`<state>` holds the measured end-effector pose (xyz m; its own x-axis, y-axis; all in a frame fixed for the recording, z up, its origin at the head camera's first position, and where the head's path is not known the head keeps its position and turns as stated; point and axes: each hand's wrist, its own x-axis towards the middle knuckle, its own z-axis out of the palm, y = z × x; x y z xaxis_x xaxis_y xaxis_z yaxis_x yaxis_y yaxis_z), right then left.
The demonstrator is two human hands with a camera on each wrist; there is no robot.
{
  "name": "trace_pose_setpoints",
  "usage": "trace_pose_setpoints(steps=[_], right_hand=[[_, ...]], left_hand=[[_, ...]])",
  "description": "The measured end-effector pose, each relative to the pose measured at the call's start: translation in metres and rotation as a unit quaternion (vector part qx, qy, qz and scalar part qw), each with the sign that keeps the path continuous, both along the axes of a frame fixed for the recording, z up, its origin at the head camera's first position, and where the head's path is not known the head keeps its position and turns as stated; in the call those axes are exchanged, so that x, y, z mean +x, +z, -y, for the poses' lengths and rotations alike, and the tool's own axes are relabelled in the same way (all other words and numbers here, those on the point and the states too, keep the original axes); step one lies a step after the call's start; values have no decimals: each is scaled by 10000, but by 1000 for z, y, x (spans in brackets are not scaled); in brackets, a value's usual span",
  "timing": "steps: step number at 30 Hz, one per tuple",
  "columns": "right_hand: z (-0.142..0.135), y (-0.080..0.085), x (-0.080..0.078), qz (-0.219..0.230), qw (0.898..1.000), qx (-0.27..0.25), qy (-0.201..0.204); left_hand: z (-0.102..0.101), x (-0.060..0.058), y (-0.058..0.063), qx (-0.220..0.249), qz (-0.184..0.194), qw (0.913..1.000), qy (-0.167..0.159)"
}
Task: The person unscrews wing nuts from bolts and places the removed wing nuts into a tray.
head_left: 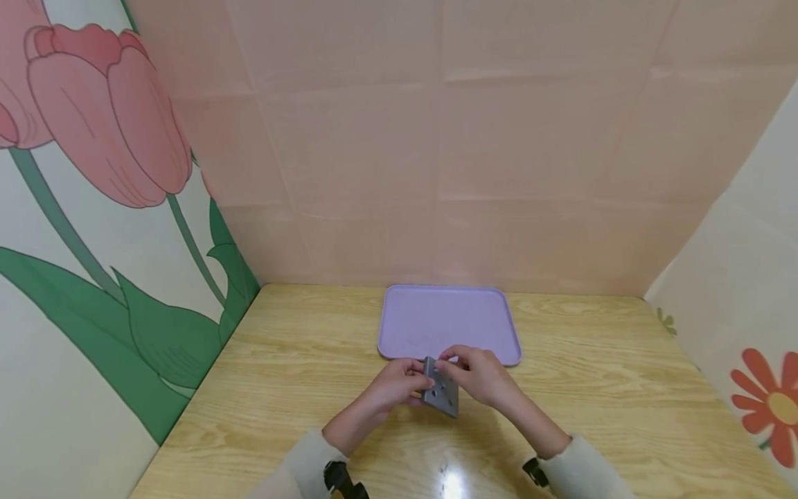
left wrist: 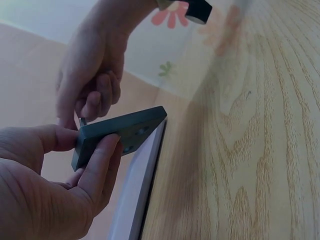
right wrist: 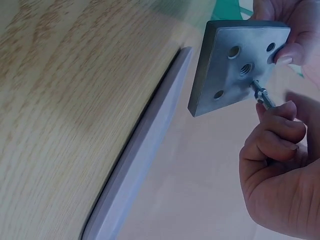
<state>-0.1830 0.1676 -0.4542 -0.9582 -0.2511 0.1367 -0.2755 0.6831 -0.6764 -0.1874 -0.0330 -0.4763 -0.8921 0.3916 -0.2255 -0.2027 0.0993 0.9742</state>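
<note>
A grey square plate [head_left: 444, 396] with several holes, one of them threaded and in the middle, is held up tilted above the table. My left hand [head_left: 397, 382] grips it by one edge, thumb on one face and fingers on the other. My right hand [head_left: 479, 375] pinches a small threaded screw [right wrist: 263, 96] between thumb and fingers. In the right wrist view the screw's tip is at a corner hole of the plate, beside the larger threaded one. The screw's far end is hidden by the right fingers.
A light purple tray [head_left: 445, 322] lies at the back of the wood-grain table [head_left: 299, 346], just beyond both hands. Behind it rises a pinkish sheet [head_left: 436, 152]. Flower-printed walls stand at the left and right.
</note>
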Motion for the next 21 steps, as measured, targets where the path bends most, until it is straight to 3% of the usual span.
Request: trace_pose_setpoints(steps=[7,13,21], right_hand=[[0,1,0,655,9958,-41,-634],[0,1,2,1233,9899,83,-693],[4,-1,2,1157,9915,196,-565]], left_hand=[[-1,1,0,68,-8,10000,45],[-1,1,1,32,-16,10000,6],[0,2,1,-28,-130,9999,-50]])
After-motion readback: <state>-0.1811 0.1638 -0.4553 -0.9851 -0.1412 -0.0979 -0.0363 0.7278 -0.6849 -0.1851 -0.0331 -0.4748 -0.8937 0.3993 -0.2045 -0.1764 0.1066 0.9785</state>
